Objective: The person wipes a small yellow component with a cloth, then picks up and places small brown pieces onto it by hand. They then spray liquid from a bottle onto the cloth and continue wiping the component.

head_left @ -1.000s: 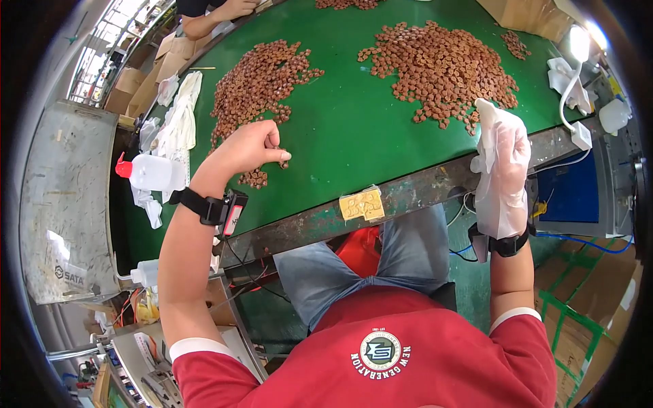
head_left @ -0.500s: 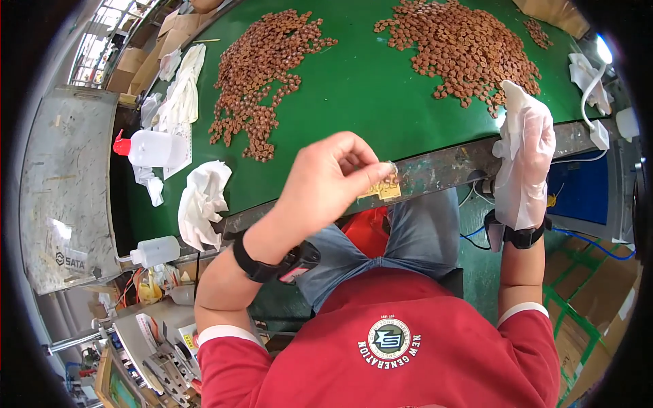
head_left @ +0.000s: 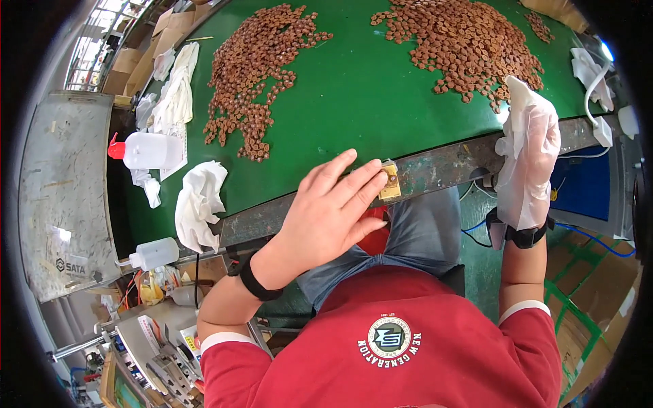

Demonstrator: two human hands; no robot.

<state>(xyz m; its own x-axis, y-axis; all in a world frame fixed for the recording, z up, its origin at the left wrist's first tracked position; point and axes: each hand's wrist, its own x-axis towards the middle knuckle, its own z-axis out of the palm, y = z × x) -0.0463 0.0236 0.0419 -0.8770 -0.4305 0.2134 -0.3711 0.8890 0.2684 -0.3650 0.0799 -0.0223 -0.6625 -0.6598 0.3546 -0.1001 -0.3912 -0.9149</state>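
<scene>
Two hands are at the front of one green-topped counter [head_left: 326, 112] with a dark, worn metal edge. The bare left hand [head_left: 325, 221] has its fingers straightened and apart, gripping nothing visible; its fingertips lie over one small yellow rectangular block [head_left: 390, 193] at that edge, partly covering it, and whether they touch it I cannot tell. At least one small brown round piece [head_left: 392, 178] shows on the block. The right hand [head_left: 534, 153], in one translucent white glove, is raised near the edge, its fingers curled; whether they hold anything I cannot tell.

Beyond them lie three heaps of similar pieces, too many to count singly: a large left heap [head_left: 248, 75], a large right heap [head_left: 462, 47] and a small far-right heap [head_left: 539, 27].

Two black wrist straps, one per arm, one red-capped translucent plastic bottle [head_left: 151, 151] and one crumpled white cloth [head_left: 198, 207] at the front left also show.
</scene>
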